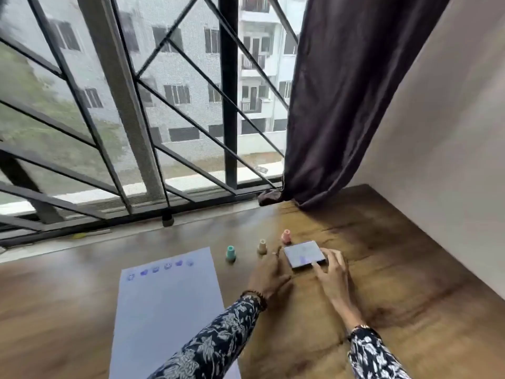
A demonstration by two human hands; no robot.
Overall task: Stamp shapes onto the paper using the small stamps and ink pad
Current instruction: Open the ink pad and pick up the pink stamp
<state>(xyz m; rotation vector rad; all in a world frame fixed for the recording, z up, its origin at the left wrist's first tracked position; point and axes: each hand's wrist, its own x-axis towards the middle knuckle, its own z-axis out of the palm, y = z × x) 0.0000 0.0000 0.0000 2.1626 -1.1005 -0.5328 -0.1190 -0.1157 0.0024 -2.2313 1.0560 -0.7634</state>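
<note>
A white sheet of paper lies on the wooden table, with a row of several blue stamped shapes along its far edge. Three small stamps stand upright beyond it: a green one, a beige one and a pink one. The ink pad, a flat square case with its lid shut, lies right of the stamps. My left hand touches its left side. My right hand holds its near right corner with the fingers spread on it.
A barred window with a mesh screen runs along the table's far edge. A dark curtain hangs down onto the table's back right, beside a pale wall. Patterned sleeves cover both forearms.
</note>
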